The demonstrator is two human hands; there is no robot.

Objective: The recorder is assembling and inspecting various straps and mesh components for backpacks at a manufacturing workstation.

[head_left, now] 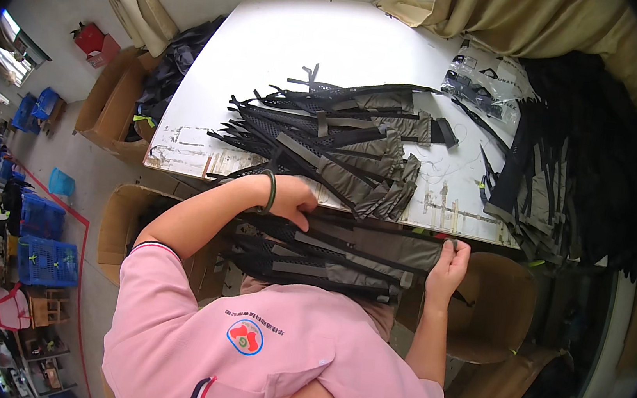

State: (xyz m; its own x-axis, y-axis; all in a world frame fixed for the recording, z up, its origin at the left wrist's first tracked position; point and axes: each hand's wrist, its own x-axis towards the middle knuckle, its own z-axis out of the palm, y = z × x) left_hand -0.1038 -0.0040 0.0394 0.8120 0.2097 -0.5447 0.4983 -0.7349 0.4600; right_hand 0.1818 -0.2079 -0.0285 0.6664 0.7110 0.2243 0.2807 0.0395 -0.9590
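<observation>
A strip-like fabric panel (407,250), grey with black mesh and black edging, is stretched between my hands at the table's front edge. My right hand (448,267) pinches its right end between thumb and fingers. At the other end, my left hand (295,199) has its fingers curled over the panel's upper edge, with the thumb beside the mesh. More panels of the same kind (302,269) lie below it, across my lap. On the white table (313,41) just beyond, a fanned pile of similar grey and black mesh panels (363,153) is spread out.
A big heap of black and grey pieces (574,165) covers the table's right side, next to a clear plastic bag (485,76). Cardboard boxes (123,224) stand left of me and another box (499,306) on the right. Blue crates (48,259) and a person are farther left.
</observation>
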